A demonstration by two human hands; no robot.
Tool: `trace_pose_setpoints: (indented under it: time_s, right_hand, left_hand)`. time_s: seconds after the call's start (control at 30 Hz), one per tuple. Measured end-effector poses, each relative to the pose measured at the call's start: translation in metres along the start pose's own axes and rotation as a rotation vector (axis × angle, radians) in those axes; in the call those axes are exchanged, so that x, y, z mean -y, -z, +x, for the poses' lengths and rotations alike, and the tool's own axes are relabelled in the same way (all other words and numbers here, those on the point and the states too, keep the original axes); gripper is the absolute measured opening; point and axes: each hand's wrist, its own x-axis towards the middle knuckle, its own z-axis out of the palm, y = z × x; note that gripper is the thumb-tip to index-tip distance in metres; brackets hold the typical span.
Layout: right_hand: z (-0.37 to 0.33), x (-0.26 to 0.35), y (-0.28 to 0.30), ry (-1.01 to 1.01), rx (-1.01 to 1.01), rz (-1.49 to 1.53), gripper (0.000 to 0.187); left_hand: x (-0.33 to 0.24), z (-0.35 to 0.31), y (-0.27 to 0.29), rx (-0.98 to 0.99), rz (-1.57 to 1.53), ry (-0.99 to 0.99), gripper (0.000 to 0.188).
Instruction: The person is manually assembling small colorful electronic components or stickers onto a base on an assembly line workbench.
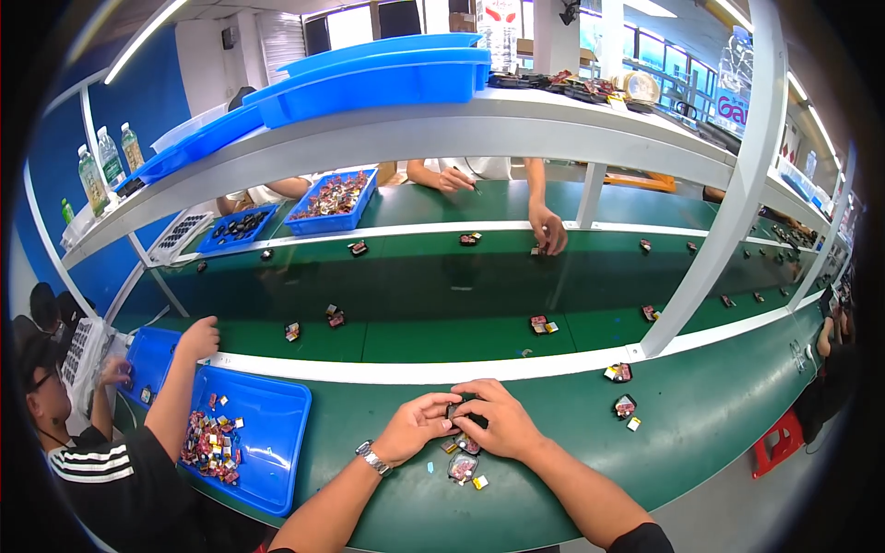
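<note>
Small black part (452, 413) is lower centre of the frame, pinched in the fingertips of the left hand (412, 429) and right hand (501, 422), probably since it's fiddly. Units (463, 468) lie just below, handy I guess. Lower left, a blue tray (278, 405) seems to keep loose bits (210, 447) together.

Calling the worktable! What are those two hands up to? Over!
Left hand, right hand: together on small black part, partly hidden. Loose pieces close by on green table. Nothing seen blocking the hands.
</note>
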Motion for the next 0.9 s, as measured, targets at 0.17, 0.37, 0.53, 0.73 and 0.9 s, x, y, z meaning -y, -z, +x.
trace_pose_setpoints:
  time_s: [0.17, 0.37, 0.53, 0.73, 0.9]
  right_hand:
    - [0.002, 0.005, 0.004, 0.053, 0.086, 0.073, 0.009]
    - [-0.004, 0.002, -0.006, -0.017, -0.034, 0.055, 0.011]
    - [-0.006, 0.002, -0.012, -0.03, -0.082, 0.061, 0.012]
    - [-0.006, 0.003, -0.01, -0.027, -0.086, 0.089, 0.012]
    - [-0.005, 0.003, -0.011, -0.011, -0.087, 0.085, 0.014]
  left_hand:
    - [-0.003, -0.001, -0.001, -0.032, 0.03, 0.06, 0.037]
    - [-0.001, 0.0, -0.001, -0.076, -0.004, 0.041, 0.033]
    - [0.001, 0.001, 0.0, -0.053, -0.082, 0.006, 0.031]
    - [0.001, 0.0, 0.001, -0.043, -0.107, 0.008, 0.03]
    - [0.002, 0.0, 0.003, -0.043, -0.117, 0.005, 0.029]
